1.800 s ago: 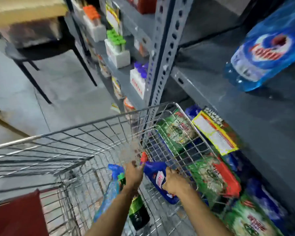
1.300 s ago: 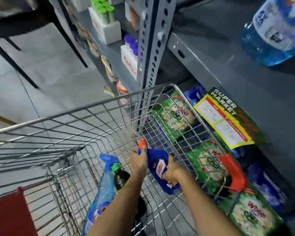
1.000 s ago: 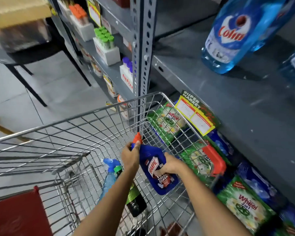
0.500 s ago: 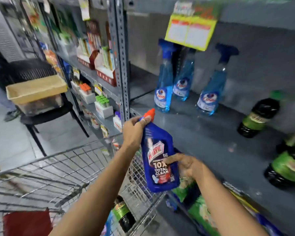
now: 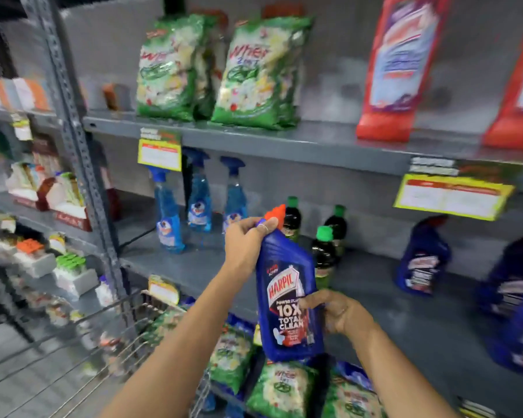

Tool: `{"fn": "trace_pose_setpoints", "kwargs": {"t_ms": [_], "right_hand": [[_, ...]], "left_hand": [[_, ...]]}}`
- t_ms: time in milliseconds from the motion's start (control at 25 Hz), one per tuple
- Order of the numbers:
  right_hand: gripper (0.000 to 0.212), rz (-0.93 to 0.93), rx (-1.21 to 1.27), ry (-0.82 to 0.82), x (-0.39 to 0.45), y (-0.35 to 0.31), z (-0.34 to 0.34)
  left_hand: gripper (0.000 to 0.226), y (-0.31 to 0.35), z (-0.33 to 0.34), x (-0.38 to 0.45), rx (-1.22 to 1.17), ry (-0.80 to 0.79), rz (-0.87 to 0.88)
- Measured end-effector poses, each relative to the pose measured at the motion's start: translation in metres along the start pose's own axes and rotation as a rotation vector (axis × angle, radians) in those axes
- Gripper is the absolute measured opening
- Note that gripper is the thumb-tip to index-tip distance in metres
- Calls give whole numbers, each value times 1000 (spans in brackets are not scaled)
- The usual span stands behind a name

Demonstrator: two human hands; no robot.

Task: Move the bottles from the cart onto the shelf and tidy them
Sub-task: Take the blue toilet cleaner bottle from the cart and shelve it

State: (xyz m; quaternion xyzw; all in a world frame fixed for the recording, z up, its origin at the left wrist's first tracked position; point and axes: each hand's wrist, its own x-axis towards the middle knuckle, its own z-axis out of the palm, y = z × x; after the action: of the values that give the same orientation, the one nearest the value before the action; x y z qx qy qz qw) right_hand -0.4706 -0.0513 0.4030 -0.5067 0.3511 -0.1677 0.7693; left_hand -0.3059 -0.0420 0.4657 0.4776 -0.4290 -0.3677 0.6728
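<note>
I hold a dark blue Harpic bottle (image 5: pixel 287 300) with an orange-red cap upright in front of the grey middle shelf (image 5: pixel 194 267). My left hand (image 5: pixel 246 241) grips its neck just under the cap. My right hand (image 5: pixel 340 312) holds its lower right side. On the shelf stand three blue spray bottles (image 5: pixel 198 203), three dark bottles with green caps (image 5: pixel 323 251) and more blue Harpic bottles (image 5: pixel 421 257) at the right. The wire cart (image 5: pixel 103 336) is at the lower left; its contents are blurred.
Green detergent bags (image 5: pixel 254 73) and red packs (image 5: pixel 399 67) stand on the upper shelf. More green bags (image 5: pixel 278 390) fill the shelf below. Yellow price tags (image 5: pixel 450 196) hang from the shelf edge. A perforated steel post (image 5: pixel 79 164) divides off the left bay of small boxes.
Both hands lifted the Harpic bottle out of the cart and up to the middle shelf's height. The view swung up from the cart to the shelves.
</note>
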Motion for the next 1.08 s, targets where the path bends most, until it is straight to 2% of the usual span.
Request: {"fn": "trace_pose_setpoints", "kwargs": {"t_ms": [160, 280, 320, 440, 480, 520, 760, 1000, 1080], "right_hand": [[62, -133, 159, 208, -40, 27, -54], [41, -244, 147, 422, -61, 43, -96], [44, -282, 127, 511, -65, 47, -107], [87, -370, 106, 704, -75, 58, -137], [93, -394, 111, 747, -76, 61, -146], [90, -404, 116, 786, -78, 64, -155], [39, -423, 81, 907, -89, 70, -220], [39, -471, 100, 921, -85, 74, -245], [45, -491, 116, 984, -84, 75, -238]], "left_hand": [[9, -18, 73, -13, 73, -195, 26], [9, -39, 119, -18, 143, -352, 60], [12, -46, 131, -19, 151, -374, 59], [15, -69, 169, -20, 156, -428, 44], [16, -76, 182, -20, 161, -453, 44], [16, -82, 193, -19, 172, -474, 42], [38, -105, 253, -15, 205, -488, 43], [40, -115, 274, -9, 260, -516, 129], [42, -114, 272, -9, 259, -542, 128]]}}
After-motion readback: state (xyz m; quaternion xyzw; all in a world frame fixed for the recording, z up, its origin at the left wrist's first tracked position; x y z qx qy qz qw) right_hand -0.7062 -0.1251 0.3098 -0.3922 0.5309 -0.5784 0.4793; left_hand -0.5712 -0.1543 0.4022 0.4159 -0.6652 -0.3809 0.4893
